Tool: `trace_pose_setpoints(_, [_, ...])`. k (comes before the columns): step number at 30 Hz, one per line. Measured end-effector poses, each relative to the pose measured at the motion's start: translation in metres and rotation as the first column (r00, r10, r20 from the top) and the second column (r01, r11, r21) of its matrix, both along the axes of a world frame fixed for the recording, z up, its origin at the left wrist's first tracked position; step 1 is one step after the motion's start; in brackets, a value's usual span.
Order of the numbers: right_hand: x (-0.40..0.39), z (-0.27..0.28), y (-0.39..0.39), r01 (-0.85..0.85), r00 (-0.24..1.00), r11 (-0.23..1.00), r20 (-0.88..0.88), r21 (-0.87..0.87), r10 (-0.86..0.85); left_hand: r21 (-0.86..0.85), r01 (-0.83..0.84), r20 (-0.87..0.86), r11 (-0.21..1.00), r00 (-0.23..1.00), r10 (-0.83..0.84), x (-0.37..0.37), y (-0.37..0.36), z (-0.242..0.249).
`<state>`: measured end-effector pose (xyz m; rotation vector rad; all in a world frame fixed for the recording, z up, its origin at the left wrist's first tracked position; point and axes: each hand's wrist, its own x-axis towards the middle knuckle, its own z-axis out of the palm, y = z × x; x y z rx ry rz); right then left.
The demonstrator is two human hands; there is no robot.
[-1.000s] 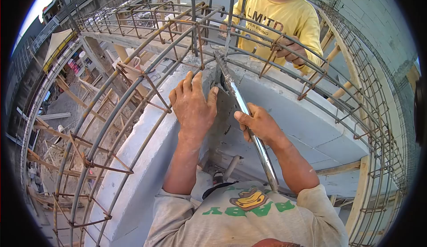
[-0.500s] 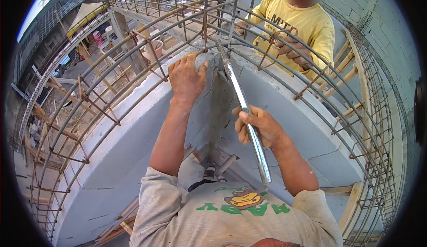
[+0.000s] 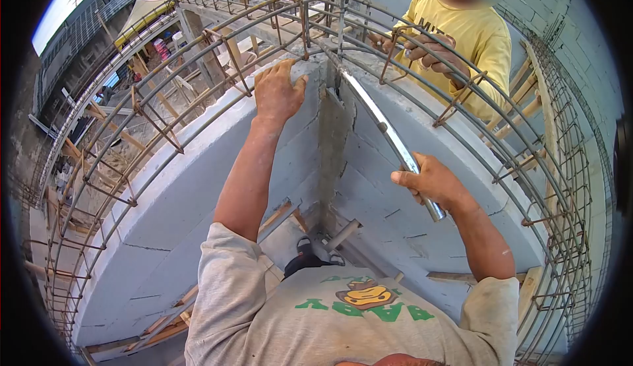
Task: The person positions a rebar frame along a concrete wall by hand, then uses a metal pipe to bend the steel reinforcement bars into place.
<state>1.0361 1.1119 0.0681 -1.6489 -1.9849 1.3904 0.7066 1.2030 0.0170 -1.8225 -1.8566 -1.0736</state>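
My left hand (image 3: 280,92) rests on top of the pale block wall (image 3: 217,138), near the corner, its fingers stretched over the edge under the steel bars. My right hand (image 3: 432,181) is wrapped round a shiny metal pipe (image 3: 372,110), close to its lower end. The pipe slants up and left to the rebar at the corner. Its far end meets the bars beside the upright rod (image 3: 341,20), but how it engages there is too small to tell.
A co-worker in a yellow shirt (image 3: 488,43) stands beyond the right wall, hands at the rebar cage (image 3: 455,112). Bent bars run along both wall tops. Below me are timber pieces (image 3: 346,233) and my feet (image 3: 304,246). A yellow-edged canopy (image 3: 142,20) stands far left.
My right hand has moved right, now gripping nearer the pipe's lower end. That end has swung right and upward. My left hand stays on the wall top.
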Motion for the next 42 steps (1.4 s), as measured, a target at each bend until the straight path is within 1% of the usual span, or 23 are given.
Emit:
trace_pose_setpoints(3, [-0.004, 0.011, -0.005, -0.025, 0.999, 1.0, -0.021, 0.003, 0.025, 0.053, 0.007, -0.025, 0.999, 1.0, -0.006, 0.002, 0.001, -0.004])
trace_pose_setpoints(7, [-0.029, 0.011, -0.024, 0.053, 0.991, 0.998, -0.123, -0.026, -0.056, 0.024, 0.032, -0.008, 0.999, 0.999, -0.032, 0.002, 0.0, -0.007])
trace_pose_setpoints(9, [-0.047, 0.011, -0.04, 0.079, 0.959, 0.995, -0.266, -0.065, -0.094, 0.044, 0.053, -0.036, 0.998, 0.998, -0.052, 0.0, -0.003, -0.012])
trace_pose_setpoints(10, [-0.056, 0.01, -0.048, 0.098, 0.935, 0.991, -0.331, -0.089, -0.123, 0.036, 0.101, -0.004, 0.994, 0.995, -0.101, -0.001, -0.006, -0.012])
trace_pose_setpoints(13, [-0.095, 0.002, -0.071, 0.113, 0.774, 0.969, -0.592, -0.218, -0.224, 0.043, 0.143, 0.02, 0.989, 0.989, -0.144, -0.003, -0.009, -0.01])
trace_pose_setpoints(15, [-0.121, 0.004, -0.083, 0.108, 0.695, 0.961, -0.673, -0.253, -0.255, 0.028, 0.167, 0.036, 0.986, 0.985, -0.168, -0.005, -0.009, -0.009])
trace_pose_setpoints(16, [-0.132, 0.004, -0.086, 0.075, 0.622, 0.953, -0.734, -0.293, -0.274, 0.023, 0.177, 0.042, 0.984, 0.983, -0.177, -0.007, -0.009, -0.006])
trace_pose_setpoints(17, [-0.144, 0.006, -0.089, 0.059, 0.543, 0.929, -0.769, -0.366, -0.338, 0.01, 0.178, 0.046, 0.984, 0.983, -0.179, -0.008, -0.009, -0.003])
trace_pose_setpoints(19, [-0.163, 0.004, -0.091, 0.038, 0.477, 0.924, -0.806, -0.38, -0.351, -0.023, 0.183, 0.055, 0.983, 0.982, -0.182, -0.007, -0.009, 0.001])
trace_pose_setpoints(20, [-0.165, -0.001, -0.091, 0.029, 0.481, 0.915, -0.797, -0.402, -0.365, -0.016, 0.181, 0.036, 0.983, 0.983, -0.181, -0.007, -0.01, -0.001])
trace_pose_setpoints(23, [-0.142, -0.006, -0.086, 0.059, 0.619, 0.937, -0.724, -0.343, -0.304, 0.008, 0.179, -0.003, 0.984, 0.984, -0.179, -0.01, -0.007, -0.003])
trace_pose_setpoints(24, [-0.125, -0.008, -0.082, 0.052, 0.696, 0.957, -0.676, -0.287, -0.24, 0.007, 0.185, -0.004, 0.983, 0.983, -0.185, -0.012, -0.006, -0.004])
trace_pose_setpoints(26, [-0.088, -0.006, -0.069, 0.086, 0.741, 0.937, -0.606, -0.339, -0.288, -0.014, 0.175, -0.002, 0.985, 0.985, -0.175, -0.012, -0.003, -0.001])
trace_pose_setpoints(28, [-0.069, 0.005, -0.057, 0.129, 0.854, 0.966, -0.47, -0.226, -0.224, -0.074, 0.157, 0.002, 0.985, 0.988, -0.157, -0.005, -0.005, 0.007])
trace_pose_setpoints(31, [-0.045, 0.017, -0.051, 0.17, 0.947, 0.984, -0.266, -0.059, -0.18, 0.01, 0.093, -0.059, 0.996, 0.994, -0.092, -0.004, -0.002, 0.005])
trace_pose_setpoints(32, [-0.036, 0.022, -0.048, 0.172, 0.965, 0.985, -0.2, -0.005, -0.17, 0.04, 0.103, -0.038, 0.994, 0.994, -0.102, -0.008, 0.002, 0.0])
trace_pose_setpoints(35, [-0.002, 0.031, -0.037, 0.111, 0.994, 0.992, -0.02, 0.055, -0.11, 0.039, 0.149, 0.045, 0.988, 0.988, -0.15, -0.014, -0.001, 0.0])
trace_pose_setpoints(36, [0.0, 0.039, -0.037, 0.081, 0.99, 0.987, 0.104, 0.136, -0.096, 0.02, 0.142, 0.064, 0.99, 0.988, -0.143, -0.016, -0.003, 0.002])
trace_pose_setpoints(38, [0.014, 0.03, -0.03, -0.057, 0.959, 0.905, 0.274, 0.421, -0.067, -0.013, 0.146, 0.099, 0.989, 0.985, -0.145, -0.014, -0.004, 0.007])
trace_pose_setpoints(39, [0.018, 0.029, -0.027, -0.132, 0.931, 0.829, 0.356, 0.544, -0.085, 0.022, 0.145, 0.069, 0.989, 0.987, -0.146, -0.013, -0.002, 0.006])
trace_pose_setpoints(40, [0.019, 0.032, -0.027, -0.138, 0.917, 0.833, 0.386, 0.535, -0.096, 0.058, 0.146, 0.041, 0.988, 0.988, -0.149, -0.014, 0.001, 0.003])
trace_pose_setpoints(41, [0.018, 0.035, -0.025, -0.136, 0.908, 0.808, 0.398, 0.573, -0.13, 0.087, 0.15, 0.016, 0.985, 0.988, -0.152, -0.014, 0.001, -0.001])
trace_pose_setpoints(42, [0.016, 0.036, -0.024, -0.131, 0.898, 0.787, 0.408, 0.603, -0.162, 0.069, 0.149, 0.031, 0.986, 0.988, -0.152, -0.013, -0.001, -0.001])
